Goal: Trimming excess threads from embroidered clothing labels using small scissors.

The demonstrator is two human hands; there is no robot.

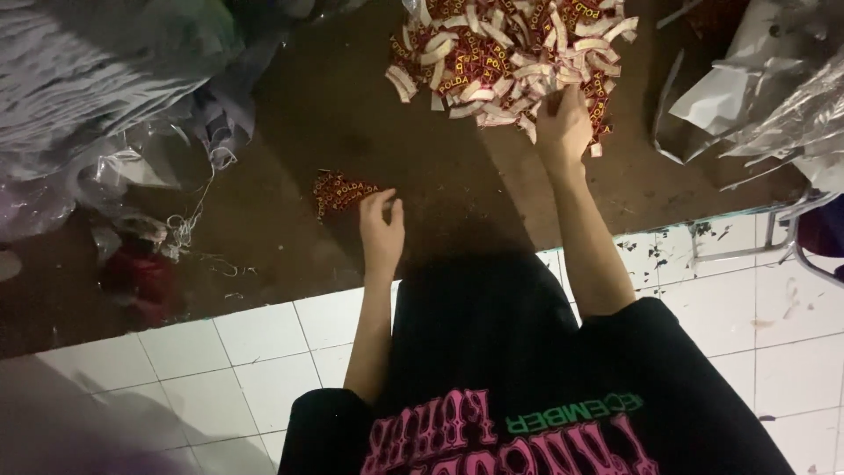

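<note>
Labels [510, 53] heaped under right hand [563, 123], fingers dug in, grip unclear; left hand [382, 230] loosely curled beside small stack [341, 189].

A heap of red-and-white woven labels [510, 62] lies well apart from a small red stack [341, 192]

a heap of red-and-white woven labels [505, 57] lies beyond a small flat stack [341, 191].

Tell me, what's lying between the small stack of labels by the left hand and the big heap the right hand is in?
Only bare dark table shows between small stack and big heap in the head view.
</note>
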